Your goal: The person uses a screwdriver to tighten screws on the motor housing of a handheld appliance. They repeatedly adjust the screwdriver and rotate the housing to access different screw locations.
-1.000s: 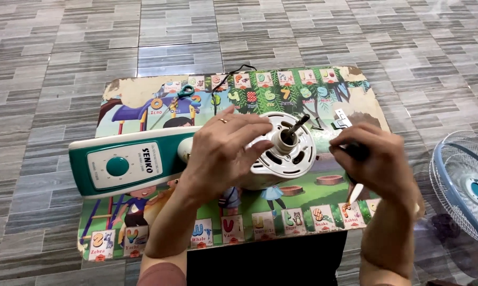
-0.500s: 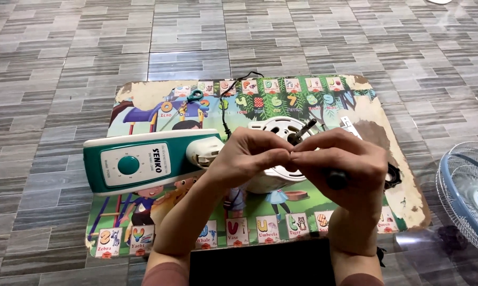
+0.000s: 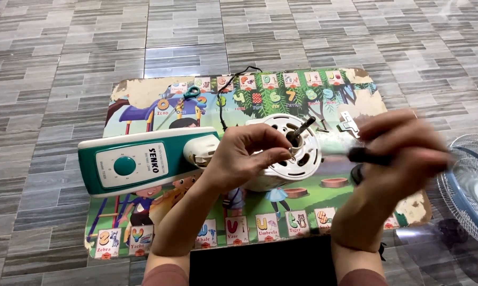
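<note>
Head view shows us the white fan motor housing [image 3: 297,153] lying on the picture mat [image 3: 143,95] at the scene's middle, its dark shaft [image 3: 301,129] tilted up toward the far right. Our left hand [image 3: 247,156] is nearer, fingers curled on the housing's left rim. Our right hand [image 3: 403,153], blurred, pinches a dark tool handle [image 3: 369,156] just right of the housing, long axis running left-right toward it.

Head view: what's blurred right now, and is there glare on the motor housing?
Head view: the right hand and its dark-handled tool are motion-blurred; the left hand and white motor housing are sharp under even light, with no glare.
</note>
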